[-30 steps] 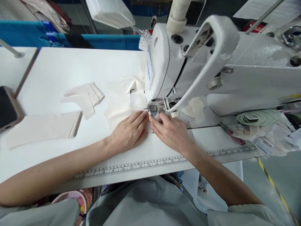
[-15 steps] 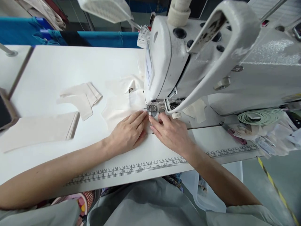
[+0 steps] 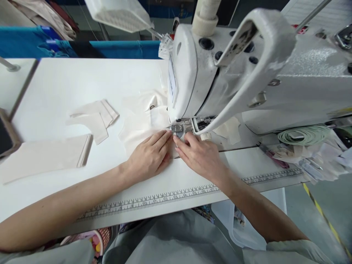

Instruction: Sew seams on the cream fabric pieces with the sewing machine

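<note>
A cream fabric piece point(image 3: 134, 128) lies on the white table under the head of a sewing machine point(image 3: 184, 73). My left hand point(image 3: 150, 154) rests on its near part, fingers together and tips close to the metal presser foot point(image 3: 177, 128). From the other side, my right hand point(image 3: 199, 156) holds the fabric's edge with bent fingers, thumb and forefinger just in front of the foot. Both hands are closed on the cloth, and their fingertips almost meet. The needle point and the fabric beneath my palms are hidden.
Cut cream pieces point(image 3: 95, 117) and a folded stack point(image 3: 46, 157) lie left. On the right are a fabric scrap point(image 3: 229, 130), thread snips point(image 3: 273, 156) and a coiled green strip point(image 3: 304, 135). A printed ruler point(image 3: 165, 200) follows the table's front edge.
The whole view has shifted slightly. Both hands keep almost the same place at the presser foot, and the fabric shows no clear movement.
</note>
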`<state>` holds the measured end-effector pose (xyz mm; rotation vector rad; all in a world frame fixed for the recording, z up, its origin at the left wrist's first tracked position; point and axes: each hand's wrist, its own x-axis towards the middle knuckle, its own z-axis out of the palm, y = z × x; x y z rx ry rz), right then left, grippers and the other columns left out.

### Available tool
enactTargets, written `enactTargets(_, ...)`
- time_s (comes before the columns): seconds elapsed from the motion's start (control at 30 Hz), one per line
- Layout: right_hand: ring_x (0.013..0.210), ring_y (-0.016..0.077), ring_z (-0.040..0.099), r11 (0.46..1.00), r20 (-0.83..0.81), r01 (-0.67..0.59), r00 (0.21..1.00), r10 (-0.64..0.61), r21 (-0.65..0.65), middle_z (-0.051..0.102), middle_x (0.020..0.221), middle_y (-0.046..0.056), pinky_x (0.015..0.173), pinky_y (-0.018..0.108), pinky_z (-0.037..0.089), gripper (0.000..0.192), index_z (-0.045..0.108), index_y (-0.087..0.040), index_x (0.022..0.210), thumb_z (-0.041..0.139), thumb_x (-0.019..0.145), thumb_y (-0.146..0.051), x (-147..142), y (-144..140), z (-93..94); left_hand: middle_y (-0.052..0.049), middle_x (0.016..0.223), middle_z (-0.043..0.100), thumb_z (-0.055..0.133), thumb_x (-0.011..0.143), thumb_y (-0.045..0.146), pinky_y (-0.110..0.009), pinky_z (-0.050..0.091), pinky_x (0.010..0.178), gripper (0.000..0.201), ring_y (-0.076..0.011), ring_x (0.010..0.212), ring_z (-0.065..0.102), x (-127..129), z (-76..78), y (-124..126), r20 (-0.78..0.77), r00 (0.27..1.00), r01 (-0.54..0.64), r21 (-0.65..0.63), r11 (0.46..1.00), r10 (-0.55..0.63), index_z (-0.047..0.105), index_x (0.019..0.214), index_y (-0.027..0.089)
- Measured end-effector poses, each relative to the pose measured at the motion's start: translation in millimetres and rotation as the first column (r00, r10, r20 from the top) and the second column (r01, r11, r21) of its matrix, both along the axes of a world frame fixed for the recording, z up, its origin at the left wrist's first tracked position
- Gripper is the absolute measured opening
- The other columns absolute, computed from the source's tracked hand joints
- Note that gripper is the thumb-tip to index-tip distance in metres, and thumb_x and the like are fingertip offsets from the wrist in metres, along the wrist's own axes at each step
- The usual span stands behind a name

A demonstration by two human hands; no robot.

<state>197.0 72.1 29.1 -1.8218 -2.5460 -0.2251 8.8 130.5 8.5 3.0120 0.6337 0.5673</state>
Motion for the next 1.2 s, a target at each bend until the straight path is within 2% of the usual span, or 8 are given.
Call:
enactTargets(0.17,0.058,0.0104,0.052,0.996,-0.099,0.007,0.995,0.002,0.091,0.067,0.091,0.005,0.049,0.027,0.027,0.04,0.062,-0.022,0.125,0.033,0.102,-0.037,14.2,4.1,-2.5,-0.026,0.13,0.057,0.047,0.09,0.019,-0.049,0.051,0.102,0.039,-0.0354,0.125,0.052,-0.4,-0.3,4.0,0.011,1.0,0.01,-0.01,1.0,-0.01,0.059,0.119,-0.004)
enactTargets(0.3,0.059,0.0135,0.055,0.979,-0.163,0.103,0.984,-0.074,0.177,0.065,0.071,0.007,0.049,0.026,0.025,0.045,0.07,-0.013,0.086,0.035,0.101,-0.038,37.5,21.9,-4.3,-0.025,0.129,0.058,0.046,0.09,0.019,-0.048,0.052,0.1,0.04,-0.0347,0.122,0.054,-0.6,0.1,5.1,0.002,1.0,0.005,-0.006,1.0,-0.005,0.059,0.12,-0.004)
enactTargets(0.37,0.059,0.0141,0.056,0.971,-0.163,0.105,0.984,-0.071,0.213,0.064,0.067,0.006,0.049,0.026,0.024,0.042,0.068,-0.014,0.078,0.038,0.099,-0.033,44.9,31.2,-5.9,-0.025,0.129,0.058,0.046,0.09,0.019,-0.048,0.052,0.1,0.041,-0.0346,0.121,0.054,-0.8,0.6,5.1,-0.003,1.0,0.0,-0.007,1.0,0.0,0.059,0.121,-0.004)
enactTargets(0.73,0.057,0.012,0.054,0.949,-0.256,0.158,0.963,-0.087,0.272,0.062,0.061,0.003,0.051,0.025,0.026,0.04,0.065,-0.016,0.068,0.045,0.098,-0.033,47.0,35.6,-19.0,-0.021,0.131,0.058,0.047,0.09,0.02,-0.048,0.05,0.101,0.041,-0.0325,0.123,0.054,-2.0,2.4,2.6,-0.008,1.0,-0.016,-0.058,0.998,0.016,0.059,0.125,0.003)
enactTargets(0.83,0.063,0.0136,0.056,0.971,-0.301,0.096,0.953,-0.026,0.221,0.064,0.067,0.003,0.053,0.025,0.031,0.038,0.069,-0.016,0.077,0.046,0.098,-0.039,47.4,29.4,-15.6,-0.021,0.13,0.059,0.046,0.091,0.021,-0.048,0.049,0.101,0.04,-0.0325,0.12,0.056,-1.9,4.0,3.3,-0.027,1.0,-0.007,-0.006,1.0,0.007,0.06,0.122,0.0)
enactTargets(0.93,0.072,0.0147,0.059,0.993,-0.343,-0.073,0.934,0.102,0.097,0.067,0.079,0.003,0.06,0.025,0.037,0.033,0.07,-0.018,0.097,0.044,0.099,-0.038,45.7,20.1,-7.8,-0.019,0.13,0.059,0.046,0.093,0.024,-0.05,0.045,0.104,0.039,-0.0323,0.12,0.055,-4.0,7.8,1.5,-0.039,0.999,-0.022,0.008,1.0,0.022,0.059,0.123,0.003)
enactTargets(1.07,0.083,0.0152,0.059,0.938,-0.338,-0.346,0.882,0.327,0.005,0.067,0.096,0.006,0.065,0.027,0.04,0.027,0.066,-0.018,0.105,0.043,0.099,-0.029,43.6,12.5,-0.6,-0.018,0.121,0.064,0.054,0.092,0.027,-0.047,0.049,0.099,0.034,-0.0306,0.115,0.058,-7.8,13.9,-6.2,0.04,0.999,0.024,-0.004,1.0,-0.024,0.06,0.118,0.006)
enactTargets(1.2,0.084,0.0152,0.058,0.915,-0.339,-0.4,0.855,0.392,0.048,0.066,0.096,0.005,0.066,0.028,0.04,0.023,0.066,-0.016,0.1,0.046,0.099,-0.029,42.9,11.3,-5.4,-0.011,0.103,0.069,0.054,0.092,0.018,-0.04,0.055,0.084,0.016,-0.0235,0.095,0.065,-7.3,14.7,-12.8,0.063,0.995,0.072,0.009,0.997,-0.073,0.063,0.103,0.011)
